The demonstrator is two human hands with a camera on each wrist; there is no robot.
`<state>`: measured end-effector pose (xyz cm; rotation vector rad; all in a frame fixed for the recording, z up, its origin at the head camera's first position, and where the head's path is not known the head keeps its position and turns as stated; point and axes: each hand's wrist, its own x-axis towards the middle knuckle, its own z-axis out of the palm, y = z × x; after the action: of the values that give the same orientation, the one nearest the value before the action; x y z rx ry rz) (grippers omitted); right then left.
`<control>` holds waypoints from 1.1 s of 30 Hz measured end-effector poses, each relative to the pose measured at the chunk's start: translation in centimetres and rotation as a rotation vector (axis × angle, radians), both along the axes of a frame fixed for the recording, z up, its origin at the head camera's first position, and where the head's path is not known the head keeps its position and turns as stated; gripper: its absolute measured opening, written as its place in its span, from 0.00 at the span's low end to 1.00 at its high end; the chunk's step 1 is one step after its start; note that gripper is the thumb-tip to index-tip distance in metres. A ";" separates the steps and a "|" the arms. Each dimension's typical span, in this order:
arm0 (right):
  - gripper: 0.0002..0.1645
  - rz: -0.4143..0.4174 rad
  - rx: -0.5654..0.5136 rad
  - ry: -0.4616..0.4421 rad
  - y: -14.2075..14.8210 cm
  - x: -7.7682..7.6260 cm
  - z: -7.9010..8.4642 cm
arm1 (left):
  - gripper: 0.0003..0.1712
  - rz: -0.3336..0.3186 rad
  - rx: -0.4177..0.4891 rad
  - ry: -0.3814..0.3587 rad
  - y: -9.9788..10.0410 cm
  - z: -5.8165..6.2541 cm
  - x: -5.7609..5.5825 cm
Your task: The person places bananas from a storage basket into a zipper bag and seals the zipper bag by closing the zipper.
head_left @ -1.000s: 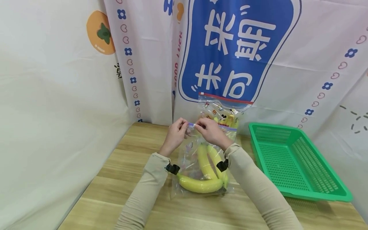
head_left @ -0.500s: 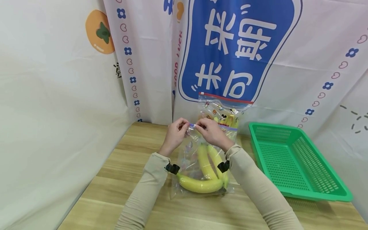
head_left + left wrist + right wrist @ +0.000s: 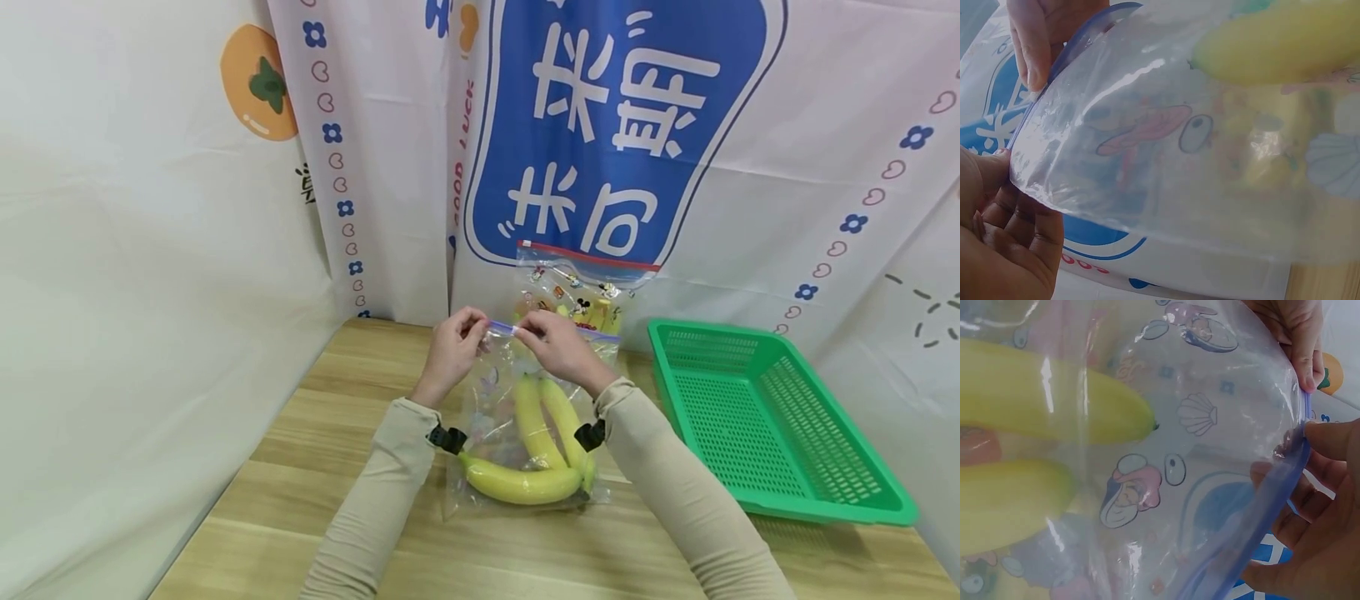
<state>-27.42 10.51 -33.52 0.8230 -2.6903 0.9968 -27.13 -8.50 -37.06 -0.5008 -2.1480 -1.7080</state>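
Observation:
A clear zip bag (image 3: 487,408) with a purple closure strip (image 3: 501,327) stands on the table, holding three bananas. One banana (image 3: 522,485) lies across the bottom; the second banana (image 3: 536,425) and third banana (image 3: 564,412) lean upward. My left hand (image 3: 452,354) pinches the strip's left end, thumb against curled fingers, as the left wrist view confirms. Further right along the strip, my right hand (image 3: 558,350) pinches it at the small white slider between thumb and forefinger. In the right wrist view, the right hand's other fingers (image 3: 1310,494) lie behind the bag. Printed cartoon figures show on the plastic.
Behind this bag, another zip bag (image 3: 588,257) with a red strip leans on the printed curtain (image 3: 720,250), yellow contents partly hidden. A green perforated basket (image 3: 825,508) sits at the right of the wooden table (image 3: 300,467). Black camera straps (image 3: 450,439) circle both wrists.
My right hand has slid slightly right along the purple strip with the white slider, widening the gap between the hands. The left hand keeps its pinch, shifting very slightly left. The bananas stay put.

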 end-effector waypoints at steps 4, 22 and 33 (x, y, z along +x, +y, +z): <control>0.10 0.002 0.007 0.005 0.5 -0.1 -0.2 | 0.07 0.006 0.007 -0.006 -0.1 -0.1 0.0; 0.10 -0.018 0.085 0.057 2.3 0.0 -0.8 | 0.05 0.048 0.009 0.015 -0.3 -0.2 0.1; 0.10 -0.025 0.071 0.065 3.4 0.2 -1.3 | 0.06 0.067 -0.027 0.051 -0.3 2.2 2.6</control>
<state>-27.22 13.91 -34.85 0.8182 -2.6872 0.8590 -24.49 -8.82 -34.87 -0.4690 -2.1307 -1.6155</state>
